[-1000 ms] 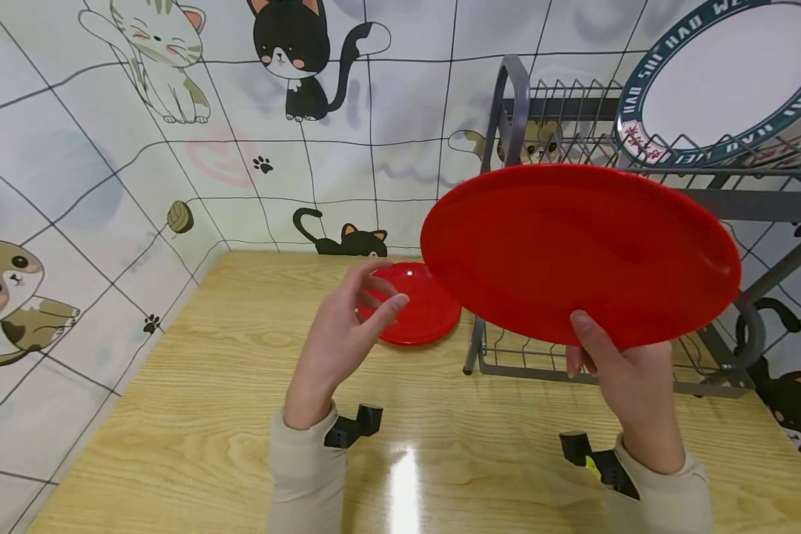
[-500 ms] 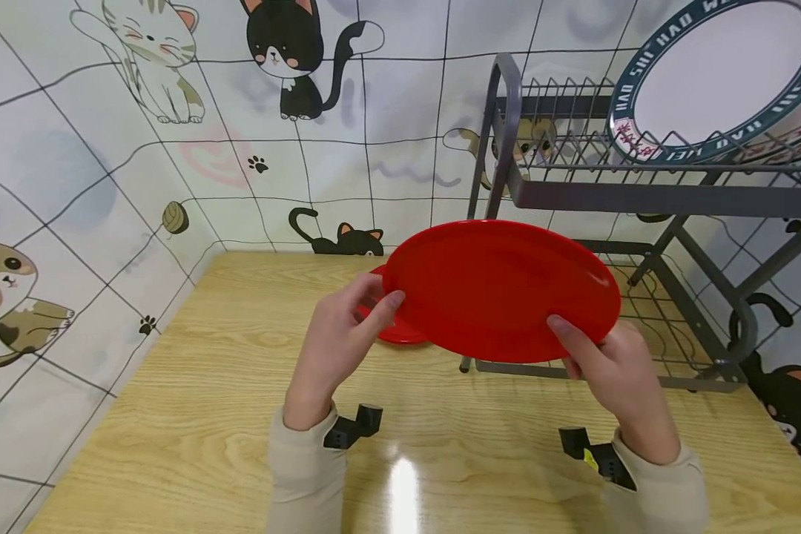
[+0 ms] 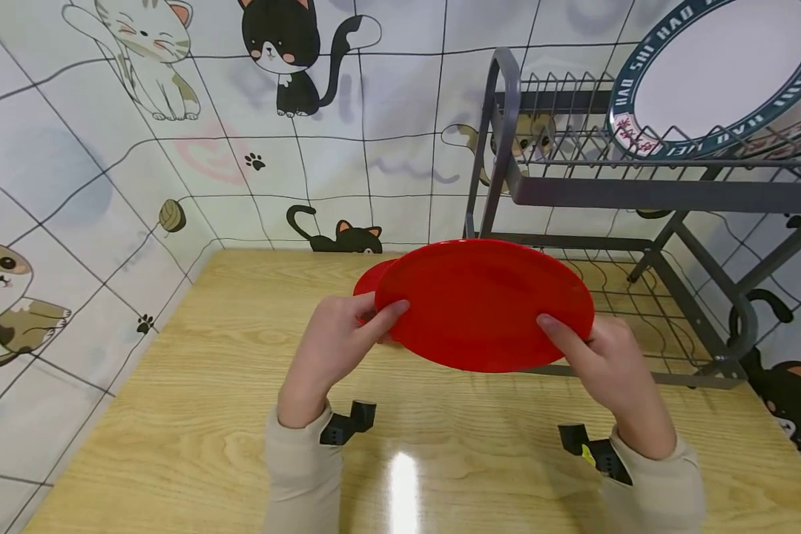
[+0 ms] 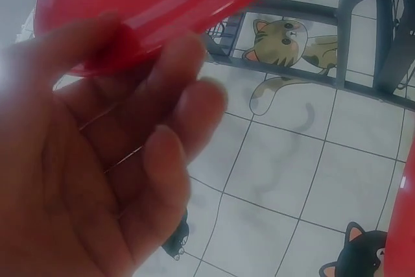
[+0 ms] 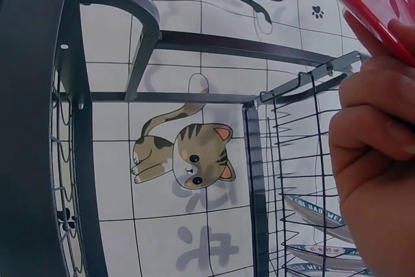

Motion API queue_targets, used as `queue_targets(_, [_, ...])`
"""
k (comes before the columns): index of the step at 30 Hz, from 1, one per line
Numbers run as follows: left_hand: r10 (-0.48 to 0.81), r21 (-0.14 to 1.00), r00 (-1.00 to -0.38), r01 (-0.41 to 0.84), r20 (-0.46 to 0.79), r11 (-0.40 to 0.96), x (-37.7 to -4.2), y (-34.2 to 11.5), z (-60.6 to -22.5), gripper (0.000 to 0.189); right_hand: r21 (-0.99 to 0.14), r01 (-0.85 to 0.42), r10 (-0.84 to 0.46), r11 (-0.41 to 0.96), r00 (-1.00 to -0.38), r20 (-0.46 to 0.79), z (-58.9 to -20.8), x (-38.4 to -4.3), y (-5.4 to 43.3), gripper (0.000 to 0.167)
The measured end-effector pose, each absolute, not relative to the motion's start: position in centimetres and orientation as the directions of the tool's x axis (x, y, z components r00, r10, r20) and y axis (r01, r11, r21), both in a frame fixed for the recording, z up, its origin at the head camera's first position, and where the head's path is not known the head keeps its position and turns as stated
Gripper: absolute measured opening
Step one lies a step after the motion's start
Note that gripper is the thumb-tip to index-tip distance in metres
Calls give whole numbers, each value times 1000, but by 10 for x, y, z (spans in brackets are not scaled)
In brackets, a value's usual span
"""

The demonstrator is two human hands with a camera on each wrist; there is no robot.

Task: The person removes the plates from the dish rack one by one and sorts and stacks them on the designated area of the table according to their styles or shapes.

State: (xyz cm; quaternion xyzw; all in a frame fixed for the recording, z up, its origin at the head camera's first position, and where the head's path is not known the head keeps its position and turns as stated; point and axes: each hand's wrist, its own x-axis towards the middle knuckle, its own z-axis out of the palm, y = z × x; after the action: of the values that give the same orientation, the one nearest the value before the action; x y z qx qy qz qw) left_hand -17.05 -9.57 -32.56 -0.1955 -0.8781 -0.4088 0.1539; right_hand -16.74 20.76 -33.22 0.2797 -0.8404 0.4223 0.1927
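A red oval plate (image 3: 483, 304) is held tilted above the table between both hands. My left hand (image 3: 334, 334) pinches its left edge, thumb on the upper face and fingers behind. On the right edge my right hand (image 3: 607, 363) grips in the same way. The left wrist view shows the plate (image 4: 149, 11) between the left thumb and fingers, and the right wrist view has its rim (image 5: 382, 30) at the right fingers. Behind the held plate, a second red plate (image 3: 367, 280) lies on the table, mostly hidden.
A dark two-tier wire dish rack (image 3: 641, 194) stands at the right. Its upper tier bears white plates (image 3: 721, 74) with lettered dark-green rims. The wooden table (image 3: 173, 430) meets a cat-patterned tiled wall (image 3: 400, 104) at the back and left.
The red oval plate has moved left and down, out from in front of the rack. My left hand, apart from it a second ago, has taken hold of its left edge.
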Motion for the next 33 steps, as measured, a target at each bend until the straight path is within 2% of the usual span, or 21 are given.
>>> queue_targets(5, [248, 667, -903, 426, 349, 611, -169, -97, -325, 38, -568, -641, -311, 516, -758, 573, -334, -169, 206, 18])
queue_targets(17, [257, 668, -936, 352, 240, 656, -169, -94, -325, 47, -569, -634, -298, 524, -762, 575, -338, -172, 207, 19])
queue_targets(24, [290, 660, -921, 389, 261, 642, -170, -92, -327, 45, -586, -620, -287, 522, -774, 564, -338, -173, 208, 22])
queue_targets(33, [284, 649, -901, 434, 328, 625, -170, -91, -326, 51, -637, -519, -168, 569, -832, 528, -342, -174, 206, 25])
